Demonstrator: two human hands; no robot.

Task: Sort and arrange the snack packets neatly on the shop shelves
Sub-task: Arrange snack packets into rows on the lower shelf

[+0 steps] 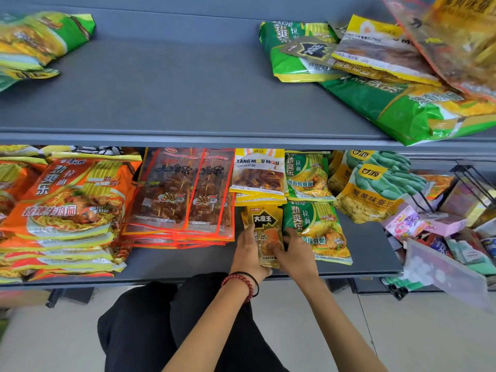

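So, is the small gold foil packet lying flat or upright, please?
Flat: the small gold foil packet lies on the grey lower shelf.

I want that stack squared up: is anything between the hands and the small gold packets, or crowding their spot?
Nothing visible does. The left hand and right hand hold the small gold packets, which lie on the lower shelf between the red skewer packets and the green noodle packets, in front of the Tang Mou Mou packets.
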